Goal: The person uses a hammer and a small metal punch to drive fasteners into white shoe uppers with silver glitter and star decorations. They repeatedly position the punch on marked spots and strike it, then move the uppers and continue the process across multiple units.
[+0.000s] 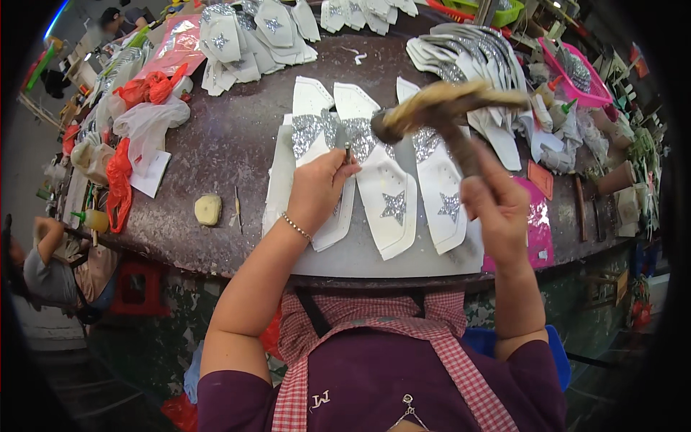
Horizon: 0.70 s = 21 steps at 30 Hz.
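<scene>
The right hand [497, 205] is clamped around the handle of a hammer [439, 111], raised above the dark round table [230, 144]. The hammer's handle runs up and to the left from the fist, and its worn head lies crosswise at the top, long axis roughly left to right, with the dark striking end pointing left toward the left hand [320, 187]. That hand is closed in a pinch on a thin metal punch [348, 153], which stands nearly upright with its tip down on a white shoe piece [381, 183] bearing silver glitter patches and a star. Several similar white pieces lie side by side on a pale board [389, 259] at the table's near edge, their long axes running away from the person. Stacks of more white pieces [245, 39] sit at the far side, a pink sheet [536, 230] lies under the right wrist, and red and white plastic bags [144, 108] crowd the left edge. A yellowish lump [208, 209] rests near a thin tool [238, 209].
</scene>
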### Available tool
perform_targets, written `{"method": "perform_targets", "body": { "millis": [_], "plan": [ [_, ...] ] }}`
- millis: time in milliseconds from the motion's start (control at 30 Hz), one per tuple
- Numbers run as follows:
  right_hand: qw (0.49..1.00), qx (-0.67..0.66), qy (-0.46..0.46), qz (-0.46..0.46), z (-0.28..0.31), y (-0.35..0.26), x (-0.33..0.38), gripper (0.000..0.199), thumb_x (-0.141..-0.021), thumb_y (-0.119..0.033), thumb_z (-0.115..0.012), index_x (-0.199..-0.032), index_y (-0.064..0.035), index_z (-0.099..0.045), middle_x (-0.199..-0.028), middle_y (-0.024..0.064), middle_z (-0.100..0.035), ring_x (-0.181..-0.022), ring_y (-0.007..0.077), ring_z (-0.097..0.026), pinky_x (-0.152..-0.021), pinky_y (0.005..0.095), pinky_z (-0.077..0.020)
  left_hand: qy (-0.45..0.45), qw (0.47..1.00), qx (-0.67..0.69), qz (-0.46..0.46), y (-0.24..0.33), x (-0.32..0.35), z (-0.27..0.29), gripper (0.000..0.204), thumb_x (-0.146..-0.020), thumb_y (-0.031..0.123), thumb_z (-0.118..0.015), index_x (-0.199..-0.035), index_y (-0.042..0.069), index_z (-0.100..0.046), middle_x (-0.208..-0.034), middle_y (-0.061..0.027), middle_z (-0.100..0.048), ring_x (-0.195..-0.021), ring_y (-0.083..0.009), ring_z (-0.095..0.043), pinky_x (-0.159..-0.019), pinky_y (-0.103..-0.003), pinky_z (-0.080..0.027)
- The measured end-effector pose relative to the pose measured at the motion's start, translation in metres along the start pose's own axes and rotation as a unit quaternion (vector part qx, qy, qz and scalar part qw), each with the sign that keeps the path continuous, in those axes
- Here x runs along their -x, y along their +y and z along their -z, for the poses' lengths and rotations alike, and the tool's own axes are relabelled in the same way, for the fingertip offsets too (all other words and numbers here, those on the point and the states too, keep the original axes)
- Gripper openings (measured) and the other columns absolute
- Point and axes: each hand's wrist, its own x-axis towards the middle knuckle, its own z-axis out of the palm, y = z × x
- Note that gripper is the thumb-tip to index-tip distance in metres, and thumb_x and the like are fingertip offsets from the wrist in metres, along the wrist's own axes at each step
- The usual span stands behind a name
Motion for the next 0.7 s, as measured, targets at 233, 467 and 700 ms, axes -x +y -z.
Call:
{"method": "perform_targets", "body": {
  "millis": [233,467,700],
  "plan": [
    [0.979,-0.011,0.034,0.201,-0.013,-0.035,-0.030,0.031,-0.100,-0.020,-0.050,-0.122,0.0020,-0.056,-0.073,0.0044,-0.055,-0.060,0.0109,-0.048,-0.053,0.0230,-0.0383,-0.023,1.000,-0.016,0.004,0.006,-0.003,-0.002,0.012,-0.089,0.012,-0.069,-0.091,0.002,-0.062,-0.084,-0.0147,-0.069,-0.074,-0.0292,-0.066,-0.066,-0.034,-0.051],
    [0.975,0.208,-0.039,0.065,-0.012,-0.014,-0.021,0.041,-0.089,-0.004,-0.064,-0.130,-0.0055,-0.062,-0.082,0.0155,-0.069,-0.067,0.0117,-0.060,-0.063,0.0280,-0.0464,0.016,0.997,-0.080,-0.013,-0.004,0.002,-0.004,0.011,-0.094,0.012,-0.063,-0.092,0.002,-0.059,-0.084,-0.0151,-0.069,-0.072,-0.0303,-0.069,-0.063,-0.037,-0.053],
    [0.991,0.120,-0.022,-0.061,0.005,0.005,0.020,0.041,-0.092,-0.005,-0.063,-0.132,0.0037,-0.058,-0.109,0.0123,-0.071,-0.091,0.0097,-0.062,-0.081,0.0250,-0.0490,0.002,0.999,0.023,0.032,-0.006,0.011,-0.002,0.015,-0.095,0.014,-0.063,-0.091,0.000,-0.057,-0.084,-0.0136,-0.070,-0.070,-0.0274,-0.070,-0.062,-0.035,-0.054]
  ]
}}
